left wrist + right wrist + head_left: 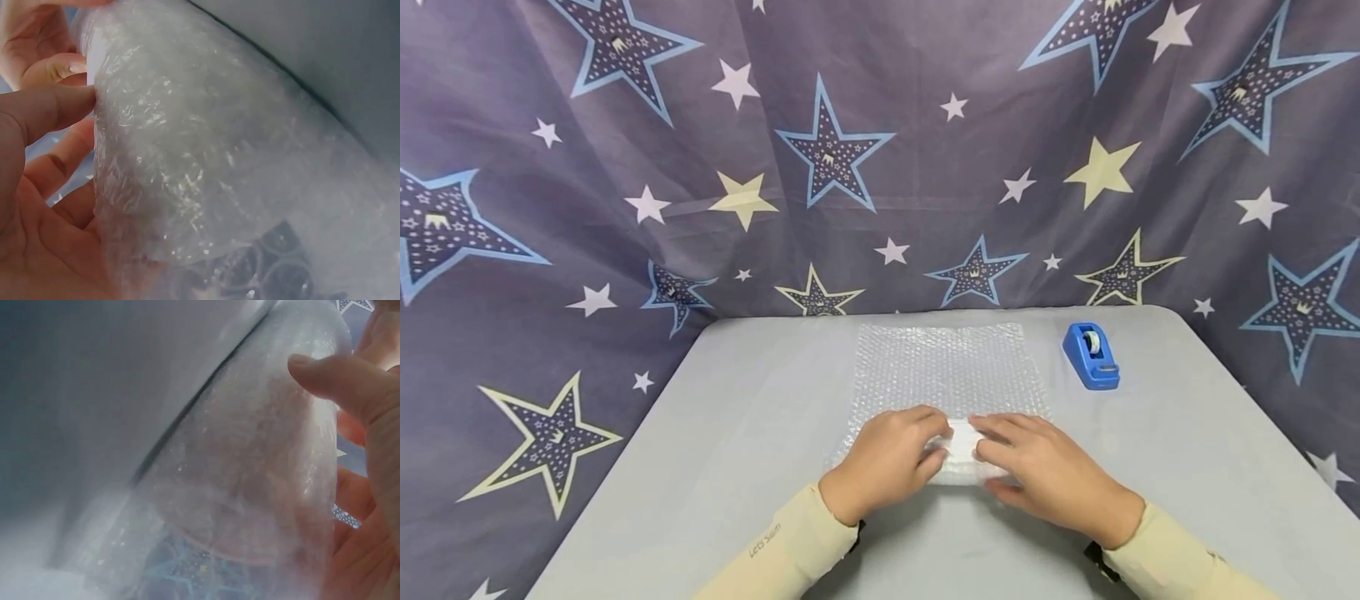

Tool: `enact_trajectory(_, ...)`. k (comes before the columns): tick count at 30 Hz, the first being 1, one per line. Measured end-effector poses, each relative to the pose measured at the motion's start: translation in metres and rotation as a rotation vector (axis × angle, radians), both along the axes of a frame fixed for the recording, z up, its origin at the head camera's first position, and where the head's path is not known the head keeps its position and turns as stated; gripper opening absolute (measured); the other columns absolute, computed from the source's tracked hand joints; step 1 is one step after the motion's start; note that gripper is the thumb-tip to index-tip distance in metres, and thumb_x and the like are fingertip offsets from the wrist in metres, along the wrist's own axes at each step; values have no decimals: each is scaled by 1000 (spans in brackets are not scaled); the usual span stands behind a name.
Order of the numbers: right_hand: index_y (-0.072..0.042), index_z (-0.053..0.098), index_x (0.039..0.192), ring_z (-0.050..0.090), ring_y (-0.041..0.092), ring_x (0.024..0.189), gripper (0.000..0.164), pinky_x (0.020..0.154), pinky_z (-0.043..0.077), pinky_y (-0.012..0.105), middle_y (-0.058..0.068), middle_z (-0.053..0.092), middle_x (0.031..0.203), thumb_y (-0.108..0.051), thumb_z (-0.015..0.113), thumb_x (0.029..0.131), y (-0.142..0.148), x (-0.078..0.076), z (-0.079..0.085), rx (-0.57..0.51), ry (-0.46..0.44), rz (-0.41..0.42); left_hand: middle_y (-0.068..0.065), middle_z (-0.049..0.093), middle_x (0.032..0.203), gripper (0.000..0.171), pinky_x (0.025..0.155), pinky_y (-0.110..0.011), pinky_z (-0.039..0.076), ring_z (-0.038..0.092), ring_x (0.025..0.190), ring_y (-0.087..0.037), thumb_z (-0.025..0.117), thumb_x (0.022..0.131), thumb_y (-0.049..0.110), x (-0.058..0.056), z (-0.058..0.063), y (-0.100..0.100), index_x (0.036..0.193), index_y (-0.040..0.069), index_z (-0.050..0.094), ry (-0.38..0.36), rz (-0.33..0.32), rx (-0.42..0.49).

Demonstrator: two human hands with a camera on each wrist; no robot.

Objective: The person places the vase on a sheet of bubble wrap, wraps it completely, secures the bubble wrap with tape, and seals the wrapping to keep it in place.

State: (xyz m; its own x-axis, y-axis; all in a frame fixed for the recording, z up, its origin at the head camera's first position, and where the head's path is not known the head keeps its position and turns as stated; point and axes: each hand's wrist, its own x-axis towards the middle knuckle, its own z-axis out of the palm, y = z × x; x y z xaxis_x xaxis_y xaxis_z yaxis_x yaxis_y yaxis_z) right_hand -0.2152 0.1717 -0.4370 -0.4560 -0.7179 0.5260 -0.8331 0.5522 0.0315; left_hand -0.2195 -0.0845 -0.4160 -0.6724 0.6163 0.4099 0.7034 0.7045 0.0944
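A sheet of bubble wrap (947, 367) lies flat on the table, its near end folded up over a white object (961, 440) whose kind is mostly hidden. My left hand (887, 458) grips the left part of this bundle, thumb on the near side and fingers over the far side. On the other side my right hand (1048, 471) holds the bundle the same way. Both wrist views show the folded bubble wrap (175, 137) close up, and the right thumb (337, 378) presses against the layer of wrap (244, 450).
A blue tape dispenser (1092, 357) with a roll of tape stands at the back right of the grey table (760, 392). Behind and at both sides of the table hangs a dark curtain (925, 183) printed with stars.
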Motion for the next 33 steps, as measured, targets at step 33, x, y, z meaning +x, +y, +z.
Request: enact_trajectory(33,-18,56,95,68,25,117,39,94,56,44,9,68,133,-22,86,71,-5,-9,8,9,-89,-34,6,75,99,7,82,-32,55,73,89,-13,72,76,12,7,-6,7,77,19,73,371,-14,-30)
